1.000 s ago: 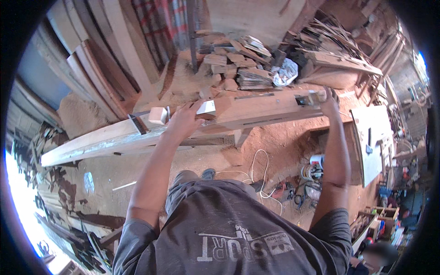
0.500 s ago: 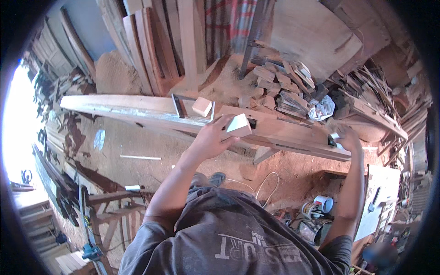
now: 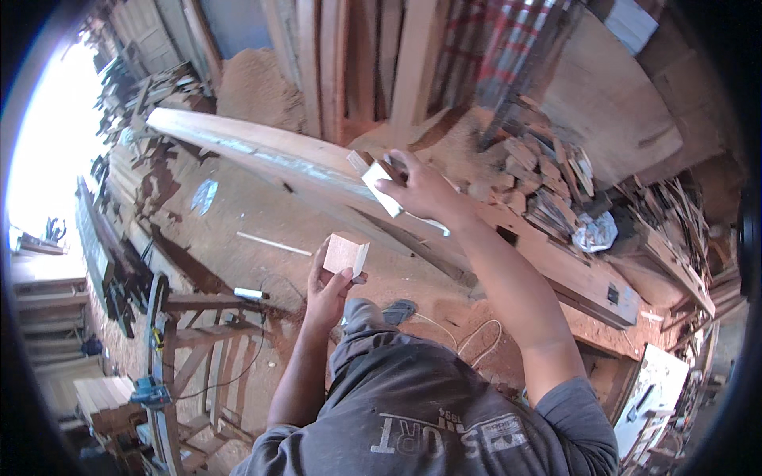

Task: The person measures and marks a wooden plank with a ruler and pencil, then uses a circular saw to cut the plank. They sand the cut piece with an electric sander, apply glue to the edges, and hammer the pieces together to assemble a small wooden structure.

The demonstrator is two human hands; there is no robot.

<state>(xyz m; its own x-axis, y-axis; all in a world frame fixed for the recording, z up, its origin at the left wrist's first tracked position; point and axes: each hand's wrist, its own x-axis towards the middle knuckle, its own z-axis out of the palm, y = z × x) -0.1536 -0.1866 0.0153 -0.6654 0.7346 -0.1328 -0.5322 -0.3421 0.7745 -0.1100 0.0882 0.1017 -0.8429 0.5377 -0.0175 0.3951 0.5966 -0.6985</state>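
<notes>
My left hand (image 3: 325,297) holds a small square pale wooden block (image 3: 344,252) in front of my body, off the long beam. My right hand (image 3: 413,190) is closed on a white-faced wooden block (image 3: 381,190), with a brown piece at its far end, above the middle of the long timber beam (image 3: 218,133). The beam runs diagonally across the view. Its near right part has dark rectangular cutouts (image 3: 613,294). Part of what lies under my right hand is hidden.
Upright planks (image 3: 333,63) lean at the back. Offcuts (image 3: 532,166) and a white plastic bag (image 3: 595,232) lie beyond the beam. A wooden trestle (image 3: 202,301) with a blue tool (image 3: 149,390) stands lower left, a pale board (image 3: 657,381) lower right. A cable (image 3: 476,322) crosses the dusty floor.
My left hand has lifted a block off the beam and come down toward me. My right hand has moved left from the beam's right end, holding a block. The view has swung.
</notes>
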